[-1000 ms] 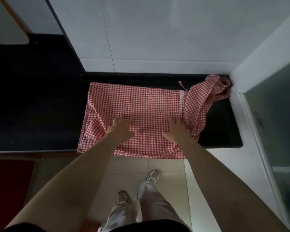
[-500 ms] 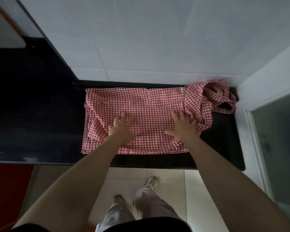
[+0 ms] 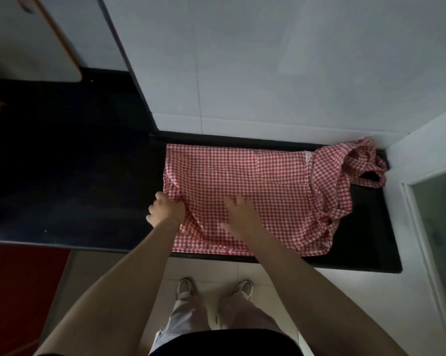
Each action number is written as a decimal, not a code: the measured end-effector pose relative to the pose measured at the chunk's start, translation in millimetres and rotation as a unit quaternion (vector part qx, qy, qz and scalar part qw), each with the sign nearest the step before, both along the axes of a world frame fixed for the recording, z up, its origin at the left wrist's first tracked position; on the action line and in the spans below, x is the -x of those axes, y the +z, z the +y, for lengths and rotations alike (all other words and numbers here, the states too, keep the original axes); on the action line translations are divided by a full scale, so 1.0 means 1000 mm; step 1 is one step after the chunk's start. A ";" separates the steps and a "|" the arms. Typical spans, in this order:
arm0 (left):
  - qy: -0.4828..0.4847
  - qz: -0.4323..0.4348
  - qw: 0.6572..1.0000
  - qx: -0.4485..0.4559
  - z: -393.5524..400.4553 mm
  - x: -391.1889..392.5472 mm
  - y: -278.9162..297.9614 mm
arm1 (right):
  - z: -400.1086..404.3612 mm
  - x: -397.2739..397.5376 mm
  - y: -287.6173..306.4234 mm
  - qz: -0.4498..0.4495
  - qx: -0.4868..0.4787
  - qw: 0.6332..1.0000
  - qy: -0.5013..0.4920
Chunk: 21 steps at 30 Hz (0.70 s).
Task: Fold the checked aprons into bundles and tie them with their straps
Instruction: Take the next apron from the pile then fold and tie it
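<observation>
- Gripping the left end of the checked apron (image 3: pixel 242 181), the left hand (image 3: pixel 166 210) sits left of centre in the frame, fingers curled round a bunch of cloth at that edge
- The right hand (image 3: pixel 238 214) lies flat on the cloth just to the right of it, fingers straight and spread, pressing the fabric down near the middle of the frame
- The apron is spread over the dark table (image 3: pixel 371 240) in the centre right of the frame, its long axis running left to right; its near edge lies along the front edge of the table
- Its straps (image 3: pixel 365 163) are heaped loosely at the far right end, in the corner by the white wall (image 3: pixel 268 73), well apart from both hands
- The relation that matters: the rest of the apron stretches away to the right of the left hand, so the held end would most likely be carried rightward along that long axis, over or up to the pressing right hand, which could serve as the fold line
- The left hand is the nearer one to the free end; the right hand is the nearer one to the straps, though neither touches them
- Judged from how it lies, the apron is flattened but not yet bundled, and tying is not begun
- Loose layers at the lower right edge may slip out of line as the end comes over
</observation>
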<state>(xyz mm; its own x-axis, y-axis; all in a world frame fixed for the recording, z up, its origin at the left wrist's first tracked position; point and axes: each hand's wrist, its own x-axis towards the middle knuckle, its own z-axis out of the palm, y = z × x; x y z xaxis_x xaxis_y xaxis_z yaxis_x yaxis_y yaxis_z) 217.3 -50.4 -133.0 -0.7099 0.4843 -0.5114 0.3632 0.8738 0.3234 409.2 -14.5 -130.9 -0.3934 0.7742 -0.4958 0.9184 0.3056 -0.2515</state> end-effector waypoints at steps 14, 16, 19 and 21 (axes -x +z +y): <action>-0.066 -0.187 0.980 -0.030 -0.038 0.057 0.012 | -0.009 0.030 -0.007 -0.069 0.021 0.994 -0.086; -0.066 -0.194 0.979 -0.021 -0.050 0.063 0.010 | -0.011 0.032 -0.010 -0.055 0.013 0.993 -0.107; -0.031 -0.231 0.972 -0.016 -0.065 0.066 0.006 | -0.024 0.034 -0.011 0.000 -0.072 0.984 -0.162; -0.030 -0.237 0.971 0.004 -0.074 0.065 0.003 | -0.037 0.032 -0.009 0.039 -0.139 0.958 -0.248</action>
